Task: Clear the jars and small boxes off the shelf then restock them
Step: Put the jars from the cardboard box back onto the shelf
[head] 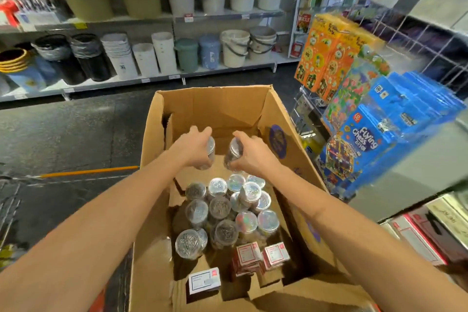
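Head view, frame centre: left grip (pixel 195 149) is clasping one jar (pixel 211 148), right grip (pixel 253 157) clasping a second jar (pixel 234 149), hovering over the carton (pixel 152 134) at its free far end, likely joining packed jars (pixel 222 208) and small boxes (pixel 274 254) lower centre.

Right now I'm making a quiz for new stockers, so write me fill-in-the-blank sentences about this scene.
The left hand and the right hand each hold one clear ____.
Both are over an open box made of ____.
The blue game boxes on the right read Flying ____.
Missing: jar; cardboard; Chess.
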### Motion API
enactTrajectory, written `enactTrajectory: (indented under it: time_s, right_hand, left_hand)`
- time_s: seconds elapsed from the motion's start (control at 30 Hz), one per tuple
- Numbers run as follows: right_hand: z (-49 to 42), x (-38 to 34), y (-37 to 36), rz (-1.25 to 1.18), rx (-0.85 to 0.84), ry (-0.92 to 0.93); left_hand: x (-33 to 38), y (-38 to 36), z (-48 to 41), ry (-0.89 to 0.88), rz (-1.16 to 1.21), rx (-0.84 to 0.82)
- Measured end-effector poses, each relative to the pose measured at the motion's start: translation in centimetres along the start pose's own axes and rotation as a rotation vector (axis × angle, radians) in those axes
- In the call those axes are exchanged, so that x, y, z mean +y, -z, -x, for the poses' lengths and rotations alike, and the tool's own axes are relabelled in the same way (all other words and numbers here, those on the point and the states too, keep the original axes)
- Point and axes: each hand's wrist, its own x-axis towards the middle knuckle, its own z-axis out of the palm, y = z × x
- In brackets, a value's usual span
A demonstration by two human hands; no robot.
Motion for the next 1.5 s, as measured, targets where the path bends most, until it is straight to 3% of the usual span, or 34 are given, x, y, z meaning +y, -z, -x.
enactTrajectory:
  time_s: [0.2,0.37,0.7,1.03,1.2,1.5]
  right_hand:
    - [7.8,1.2,9.8,0.071,0.220,0.035]
    - [17.8,2.1,16.5,0.155,0.372,-0.039]
    - [37.9,4.2,24.1,0.285,0.697,-0.336]
    - [53.1,7.5,27.6,0.384,0.916,-0.640]
    - [57.4,10.2,29.1,0.425,1.015,-0.786]
    - [60.8,14.3,32.2,0.459,1.146,-0.966]
  left_hand:
    - [7.2,6.8,3.2,-0.266,-0.003,0.171]
    - [16.5,10.6,8.3,-0.529,0.012,0.285]
    - [33.3,12.7,19.3,-0.938,0.148,0.250]
    - [48.5,10.6,26.5,-1.337,0.249,0.253]
    - [54.5,9.5,28.9,-1.445,0.386,0.213]
    - [64.3,7.8,28.2,-1.569,0.510,0.304]
